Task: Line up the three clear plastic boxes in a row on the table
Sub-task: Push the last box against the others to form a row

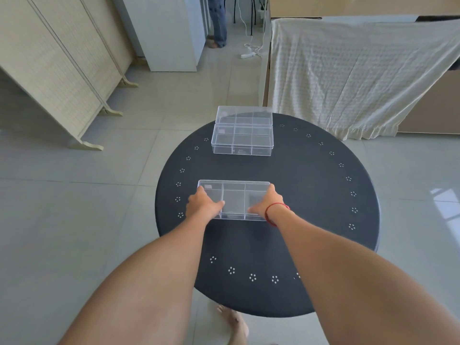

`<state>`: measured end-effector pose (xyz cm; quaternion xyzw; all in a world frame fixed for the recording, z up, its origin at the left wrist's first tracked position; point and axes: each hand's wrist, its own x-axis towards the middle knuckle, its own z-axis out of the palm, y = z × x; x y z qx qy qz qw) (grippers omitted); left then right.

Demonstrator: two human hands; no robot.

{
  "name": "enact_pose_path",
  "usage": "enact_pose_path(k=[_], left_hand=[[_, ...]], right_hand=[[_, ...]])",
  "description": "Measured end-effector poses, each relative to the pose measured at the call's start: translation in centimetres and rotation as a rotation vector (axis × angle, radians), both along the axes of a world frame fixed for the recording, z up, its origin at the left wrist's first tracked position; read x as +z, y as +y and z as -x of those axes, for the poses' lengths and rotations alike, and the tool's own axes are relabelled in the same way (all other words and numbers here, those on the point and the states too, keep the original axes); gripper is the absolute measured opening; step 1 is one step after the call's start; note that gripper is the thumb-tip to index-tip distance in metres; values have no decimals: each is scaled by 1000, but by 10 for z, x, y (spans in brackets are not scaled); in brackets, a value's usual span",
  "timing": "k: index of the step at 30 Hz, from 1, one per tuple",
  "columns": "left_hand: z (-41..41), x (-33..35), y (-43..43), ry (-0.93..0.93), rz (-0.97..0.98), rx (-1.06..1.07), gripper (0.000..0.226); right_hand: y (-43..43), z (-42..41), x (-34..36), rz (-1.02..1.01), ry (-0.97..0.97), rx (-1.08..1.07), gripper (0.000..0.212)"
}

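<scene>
Boxes, three, clear plastic with inner dividers, sit on a round black surface ringed with small white dot clusters. Left of the surface, a folding screen stands on the tiled floor, well apart. Left hand clasps the left end of the near box, thumb laid over its top. Right hand, a red string at the wrist, clasps the right end likewise; whether this box rests on the surface or is raised cannot be told. Beyond, a bare stretch of surface separates it from the middle box, which touches the far box at the back edge. Nothing lies between. To the right, a cream cloth hangs close behind the surface. A bare foot shows beneath the near rim.
</scene>
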<state>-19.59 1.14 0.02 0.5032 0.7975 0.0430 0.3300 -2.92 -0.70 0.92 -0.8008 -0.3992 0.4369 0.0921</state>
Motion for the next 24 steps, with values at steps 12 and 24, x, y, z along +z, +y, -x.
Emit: enact_pose_path(k=[12,24], left_hand=[[-14,-12,36,-138,-78,-120,87],[-24,-15,63,103,-244,-385,54]], right_hand=[[36,-13,-9,-89,39,-32,90],[61,-10,-8,-212,-258,314,41]])
